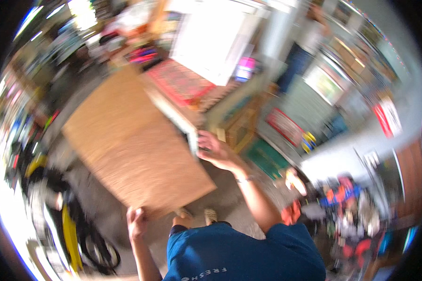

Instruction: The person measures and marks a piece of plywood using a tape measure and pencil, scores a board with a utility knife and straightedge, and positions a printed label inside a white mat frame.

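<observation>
A blue shirt [244, 257] is nearest. The left hand [136, 222] pinches the near end of a big brown board [136, 150], close to its left corner. The board is in front of the person, above the floor [229, 203]. Its long way runs from the person to the far left, so the far end points forward and left. The right hand [215, 152] is loosely bent and part open at the board's right edge; I can't tell if it touches.

A yellow and black bike [68, 239] stands at the left. At the right is a messy heap [351, 210]; I can't tell what holds it. Farther off, a purple tub [244, 69] sits by a red mat [180, 82]. The tub's inside is too blurry to see. Beyond is another person [302, 51].
</observation>
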A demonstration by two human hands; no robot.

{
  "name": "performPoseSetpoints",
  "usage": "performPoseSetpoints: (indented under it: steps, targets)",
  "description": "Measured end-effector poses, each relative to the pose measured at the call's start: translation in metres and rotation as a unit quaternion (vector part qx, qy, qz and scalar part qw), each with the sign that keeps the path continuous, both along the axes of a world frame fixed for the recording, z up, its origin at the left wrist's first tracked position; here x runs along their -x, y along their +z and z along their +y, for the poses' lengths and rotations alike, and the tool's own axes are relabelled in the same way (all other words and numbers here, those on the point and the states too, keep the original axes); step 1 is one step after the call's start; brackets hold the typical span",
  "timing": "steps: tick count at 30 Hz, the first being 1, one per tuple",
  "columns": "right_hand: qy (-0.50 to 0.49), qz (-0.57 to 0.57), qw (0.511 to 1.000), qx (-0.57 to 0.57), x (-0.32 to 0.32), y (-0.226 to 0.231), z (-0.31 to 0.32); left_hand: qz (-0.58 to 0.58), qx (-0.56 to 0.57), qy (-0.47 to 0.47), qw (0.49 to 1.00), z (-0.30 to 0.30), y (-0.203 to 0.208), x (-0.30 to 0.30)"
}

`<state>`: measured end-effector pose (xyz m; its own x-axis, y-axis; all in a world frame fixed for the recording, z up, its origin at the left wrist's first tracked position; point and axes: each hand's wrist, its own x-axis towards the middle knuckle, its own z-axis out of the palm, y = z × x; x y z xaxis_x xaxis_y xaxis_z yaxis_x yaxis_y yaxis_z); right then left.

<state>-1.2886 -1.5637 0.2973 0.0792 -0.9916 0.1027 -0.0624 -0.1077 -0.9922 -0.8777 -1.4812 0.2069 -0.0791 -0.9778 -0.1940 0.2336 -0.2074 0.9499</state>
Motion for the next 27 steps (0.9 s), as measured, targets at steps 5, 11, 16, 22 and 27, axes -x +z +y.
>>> performPoseSetpoints:
  steps: [5, 11, 16, 22, 27]
  targets:
    - [0.268, 0.041, 0.958, -0.098, -0.095, 0.004, 0.072, -0.004, -0.002, 0.037, 0.999, 0.113, -0.003, -0.047]
    - [0.281, 0.257, 0.873, 0.306, -0.289, 0.024, 0.217, 0.118, 0.019, 0.336, 0.934, 0.262, -0.045, -0.122]
    - [0.477, 0.336, 0.633, 0.509, -0.411, 0.024, 0.359, 0.406, 0.199, 0.453, 0.769, 0.428, -0.035, -0.158]
    - [0.607, 0.248, 0.556, 0.510, -0.535, -0.028, 0.487, 0.397, 0.223, 0.558, 0.694, 0.587, -0.045, -0.223]
    - [0.689, 0.172, 0.500, 0.495, -0.628, -0.044, 0.554, 0.356, 0.226, 0.634, 0.649, 0.673, -0.052, -0.270]
